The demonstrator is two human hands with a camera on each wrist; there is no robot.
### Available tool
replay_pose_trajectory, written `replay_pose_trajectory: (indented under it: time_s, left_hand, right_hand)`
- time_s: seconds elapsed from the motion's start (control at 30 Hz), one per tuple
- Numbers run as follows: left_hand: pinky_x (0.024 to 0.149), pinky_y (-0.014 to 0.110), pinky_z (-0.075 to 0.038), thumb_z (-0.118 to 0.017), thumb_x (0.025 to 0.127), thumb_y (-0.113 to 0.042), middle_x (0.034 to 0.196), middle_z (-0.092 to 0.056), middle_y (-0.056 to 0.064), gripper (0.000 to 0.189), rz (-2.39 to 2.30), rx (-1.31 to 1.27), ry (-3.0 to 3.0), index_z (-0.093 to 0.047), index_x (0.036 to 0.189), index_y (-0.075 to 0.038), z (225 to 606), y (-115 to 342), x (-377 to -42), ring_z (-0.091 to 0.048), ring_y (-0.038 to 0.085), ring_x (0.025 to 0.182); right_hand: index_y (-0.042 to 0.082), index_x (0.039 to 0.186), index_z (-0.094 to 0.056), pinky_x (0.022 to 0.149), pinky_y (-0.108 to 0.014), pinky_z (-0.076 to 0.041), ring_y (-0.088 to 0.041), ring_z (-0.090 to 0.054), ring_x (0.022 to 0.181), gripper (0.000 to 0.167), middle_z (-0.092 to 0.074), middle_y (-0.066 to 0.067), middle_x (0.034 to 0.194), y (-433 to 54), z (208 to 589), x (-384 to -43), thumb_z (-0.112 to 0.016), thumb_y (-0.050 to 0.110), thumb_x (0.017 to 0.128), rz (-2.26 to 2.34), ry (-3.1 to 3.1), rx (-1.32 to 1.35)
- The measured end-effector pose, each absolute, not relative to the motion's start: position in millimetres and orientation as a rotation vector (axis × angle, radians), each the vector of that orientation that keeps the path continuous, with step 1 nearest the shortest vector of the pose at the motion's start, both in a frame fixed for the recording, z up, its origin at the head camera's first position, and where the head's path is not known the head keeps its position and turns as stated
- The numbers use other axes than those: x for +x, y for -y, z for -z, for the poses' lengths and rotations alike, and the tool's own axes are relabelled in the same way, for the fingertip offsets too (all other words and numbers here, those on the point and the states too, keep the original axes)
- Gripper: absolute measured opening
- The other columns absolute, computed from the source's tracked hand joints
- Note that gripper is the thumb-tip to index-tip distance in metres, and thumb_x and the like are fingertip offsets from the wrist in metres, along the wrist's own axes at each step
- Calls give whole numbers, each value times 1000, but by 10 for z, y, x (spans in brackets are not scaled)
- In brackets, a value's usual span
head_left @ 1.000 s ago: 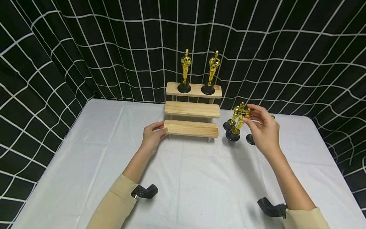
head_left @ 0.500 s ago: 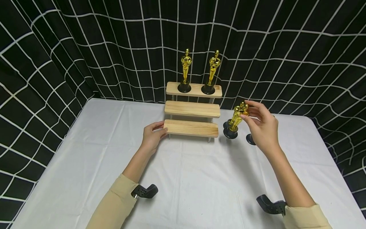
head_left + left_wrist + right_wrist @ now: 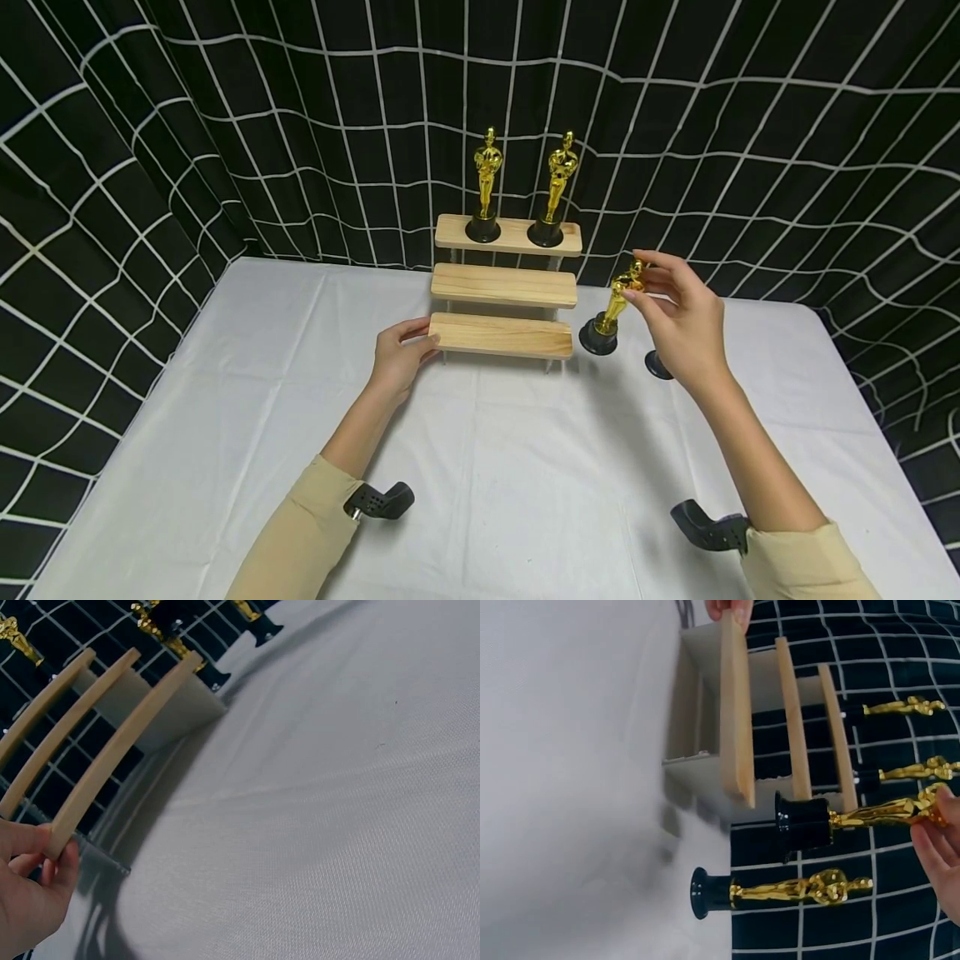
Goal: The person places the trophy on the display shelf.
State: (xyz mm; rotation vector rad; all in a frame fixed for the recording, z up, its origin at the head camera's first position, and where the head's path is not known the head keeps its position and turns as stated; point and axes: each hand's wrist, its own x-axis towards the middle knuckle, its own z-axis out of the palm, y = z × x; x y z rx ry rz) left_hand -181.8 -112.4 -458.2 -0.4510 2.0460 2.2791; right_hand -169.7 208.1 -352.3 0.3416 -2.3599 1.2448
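My left hand (image 3: pixel 400 358) pinches the left end of the lowest board of a three-step wooden display stand (image 3: pixel 501 335). In the left wrist view, thumb and fingertips lie on either side of that board (image 3: pixel 124 750). My right hand (image 3: pixel 686 321) holds a gold trophy statuette (image 3: pixel 617 307) by its upper body, its black base tilted down beside the stand's right end. Another statuette (image 3: pixel 802 889) stands on the table; in the head view my right hand hides most of it except its black base (image 3: pixel 657 365). Two more statuettes (image 3: pixel 486 179) (image 3: pixel 558 183) stand on the top board.
A white cloth covers the table (image 3: pixel 480 483). Behind it and at both sides hangs a black curtain with a white grid (image 3: pixel 337 125). The middle board (image 3: pixel 502 285) and the lowest board of the stand carry nothing.
My right hand has risen and moved left with the statuette, which now hides the one seen behind it earlier. My left hand stays on the lowest board.
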Motion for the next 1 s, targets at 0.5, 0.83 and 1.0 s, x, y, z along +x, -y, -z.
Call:
replay_pose_trajectory:
  time_s: [0.5, 0.83, 1.0]
  left_hand:
    - [88, 15, -64, -64, 97, 14, 131, -54, 25, 40, -2281, -452, -2043, -60, 137, 13, 4587, 1122, -1825, -65, 18, 97]
    - [88, 15, -64, -65, 97, 13, 132, -54, 25, 41, -2262, -440, -2063, -60, 137, 12, 4579, 1121, -1822, -64, 18, 98]
    - [87, 14, -64, -64, 97, 13, 131, -53, 25, 41, -2277, -446, -2045, -59, 138, 13, 4577, 1119, -1818, -64, 16, 94]
  right_hand:
    - [2, 139, -65, 87, 2, -52, 11, -58, 100, 44, -71, -23, 121, -1885, 3328, -1755, -75, -3, 96, -1265, 2359, 397]
    - [1, 138, -65, 86, 0, -54, -8, -66, 104, 43, -71, -22, 121, -1742, 3225, -1796, -73, -5, 96, -1271, 2357, 455]
    - [1, 138, -64, 86, -1, -54, -29, -70, 109, 44, -72, -23, 120, -1650, 3184, -1838, -73, -6, 96, -1304, 2351, 476]
